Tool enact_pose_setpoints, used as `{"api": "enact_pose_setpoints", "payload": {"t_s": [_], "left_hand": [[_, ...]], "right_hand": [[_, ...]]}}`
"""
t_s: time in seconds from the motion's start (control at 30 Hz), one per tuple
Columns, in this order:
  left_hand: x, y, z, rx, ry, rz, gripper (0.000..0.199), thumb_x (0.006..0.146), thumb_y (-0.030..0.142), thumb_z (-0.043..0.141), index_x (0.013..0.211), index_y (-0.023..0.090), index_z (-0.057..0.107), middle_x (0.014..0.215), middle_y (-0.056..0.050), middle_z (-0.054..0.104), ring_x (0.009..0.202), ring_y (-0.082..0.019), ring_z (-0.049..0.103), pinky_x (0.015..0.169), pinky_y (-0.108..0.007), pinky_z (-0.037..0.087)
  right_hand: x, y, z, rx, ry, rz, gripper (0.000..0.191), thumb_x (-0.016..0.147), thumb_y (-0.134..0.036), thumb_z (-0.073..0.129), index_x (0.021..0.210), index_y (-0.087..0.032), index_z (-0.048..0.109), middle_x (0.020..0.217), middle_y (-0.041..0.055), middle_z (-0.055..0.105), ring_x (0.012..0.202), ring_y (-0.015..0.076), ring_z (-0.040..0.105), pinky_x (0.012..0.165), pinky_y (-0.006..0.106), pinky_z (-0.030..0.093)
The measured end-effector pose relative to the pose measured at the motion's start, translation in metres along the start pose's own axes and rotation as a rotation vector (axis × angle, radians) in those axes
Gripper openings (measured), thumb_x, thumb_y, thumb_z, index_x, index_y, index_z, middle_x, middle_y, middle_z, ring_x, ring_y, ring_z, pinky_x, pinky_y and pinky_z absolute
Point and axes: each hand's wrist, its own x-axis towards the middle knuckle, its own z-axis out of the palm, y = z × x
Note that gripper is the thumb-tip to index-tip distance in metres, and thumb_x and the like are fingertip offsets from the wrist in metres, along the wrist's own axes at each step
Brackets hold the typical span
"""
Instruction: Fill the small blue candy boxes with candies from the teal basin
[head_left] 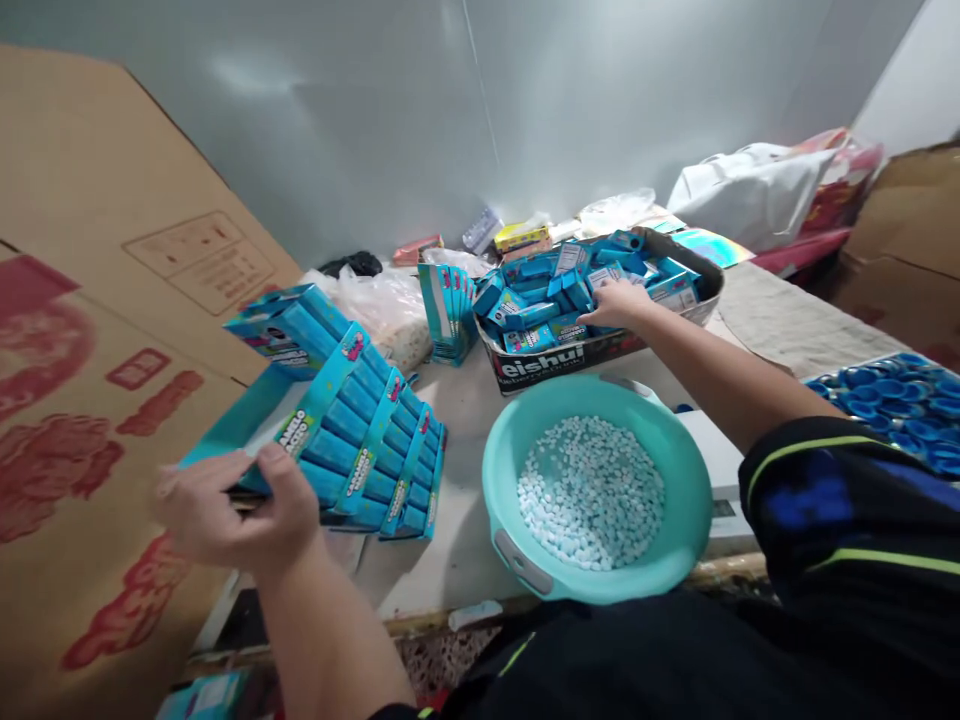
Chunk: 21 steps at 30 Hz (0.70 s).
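My left hand [240, 505] is closed on the near edge of a blue display box [367, 440], which stands tilted on the table with rows of small blue packs in its tiers. One tier of the box, near my fingers, has an open gap. My right hand [616, 303] reaches into a black carton [536, 365] heaped with small blue packs [529, 315]. Its fingers are bent over the packs; whether they grip one is hidden. Between my arms sits a turquoise basin [502, 470] holding many small white pieces [592, 490].
A large brown carton [67, 250] rises at the left. Behind the display box are a plastic bag [382, 310] and a blue folded display [448, 310]. Blue round items [892, 400] lie at the right, with white bags [757, 190] farther back.
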Motion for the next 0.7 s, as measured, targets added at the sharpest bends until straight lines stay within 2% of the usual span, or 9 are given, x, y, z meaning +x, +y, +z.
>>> {"api": "enact_pose_setpoints", "payload": {"t_s": [0.1,0.23,0.3,0.37,0.43,0.47,0.53,0.6,0.7], "left_hand": [[-0.002,0.006,-0.004,0.006,-0.009,0.083,0.032,0.075,0.018,0.070,0.102,0.034,0.064,0.105,-0.001,0.080,0.103,-0.030,0.076,0.109,-0.062,0.050],[-0.004,0.026,-0.009,0.112,0.038,0.146,0.057,0.083,0.015,0.071,0.134,0.039,0.062,0.128,-0.008,0.075,0.121,-0.035,0.071,0.109,-0.065,0.051],[-0.008,0.053,-0.002,0.159,0.164,0.168,0.061,0.082,0.019,0.075,0.139,0.036,0.063,0.131,-0.011,0.072,0.124,-0.039,0.066,0.108,-0.071,0.047],[-0.014,0.093,0.013,0.048,0.292,0.148,0.047,0.082,0.024,0.078,0.128,0.032,0.071,0.118,-0.009,0.073,0.119,-0.038,0.064,0.114,-0.074,0.039],[-0.023,0.140,0.036,-0.305,0.138,0.099,0.035,0.087,0.027,0.078,0.122,0.030,0.071,0.105,-0.005,0.072,0.107,-0.031,0.067,0.112,-0.064,0.046],[-0.028,0.163,0.048,-0.516,-0.038,0.046,0.038,0.088,0.034,0.081,0.124,0.029,0.070,0.107,-0.005,0.072,0.106,-0.029,0.068,0.111,-0.059,0.049],[-0.042,0.203,0.069,-0.830,-0.512,0.012,0.070,0.083,0.053,0.086,0.142,0.027,0.060,0.135,-0.011,0.067,0.125,-0.032,0.065,0.110,-0.053,0.053],[-0.058,0.229,0.085,-1.036,-0.835,-0.050,0.096,0.079,0.064,0.087,0.157,0.028,0.044,0.156,-0.016,0.055,0.138,-0.035,0.059,0.109,-0.048,0.055],[-0.078,0.239,0.097,-1.102,-1.000,-0.251,0.086,0.084,0.057,0.085,0.154,0.029,0.046,0.147,-0.013,0.064,0.123,-0.030,0.069,0.098,-0.041,0.060]], "right_hand": [[-0.011,0.009,0.010,0.116,0.212,-0.026,0.047,0.092,-0.054,0.057,0.109,-0.014,0.075,0.123,0.0215,0.071,0.121,0.0403,0.059,0.105,0.057,0.044],[-0.037,0.018,0.016,0.418,0.738,-0.093,0.021,0.084,-0.038,0.055,0.092,-0.021,0.064,0.105,0.0141,0.069,0.108,0.0314,0.059,0.105,0.053,0.042],[-0.055,0.015,0.016,0.668,0.990,-0.145,0.012,0.084,-0.036,0.052,0.082,-0.025,0.053,0.088,0.0083,0.060,0.093,0.0257,0.057,0.094,0.047,0.047],[-0.076,0.006,0.018,0.956,1.130,-0.135,0.015,0.088,-0.039,0.047,0.080,-0.026,0.047,0.080,0.0034,0.051,0.081,0.0218,0.053,0.082,0.041,0.048],[-0.101,-0.009,0.023,1.201,1.120,-0.029,0.023,0.095,-0.045,0.042,0.083,-0.026,0.047,0.080,0.0021,0.048,0.078,0.0204,0.052,0.078,0.038,0.048],[-0.114,-0.017,0.026,1.284,1.065,0.028,0.029,0.099,-0.050,0.038,0.087,-0.026,0.048,0.083,0.0027,0.049,0.081,0.0205,0.054,0.077,0.037,0.049],[-0.142,-0.034,0.031,1.347,0.901,0.084,0.043,0.104,-0.062,0.027,0.094,-0.026,0.050,0.090,0.0046,0.052,0.087,0.0211,0.059,0.078,0.036,0.050],[-0.169,-0.049,0.034,1.310,0.718,0.040,0.053,0.104,-0.071,0.024,0.098,-0.026,0.051,0.092,0.0049,0.054,0.088,0.0203,0.060,0.079,0.035,0.051],[-0.199,-0.061,0.037,1.234,0.541,-0.114,0.055,0.098,-0.080,0.044,0.096,-0.026,0.051,0.090,0.0027,0.055,0.085,0.0181,0.058,0.081,0.033,0.051]]}}
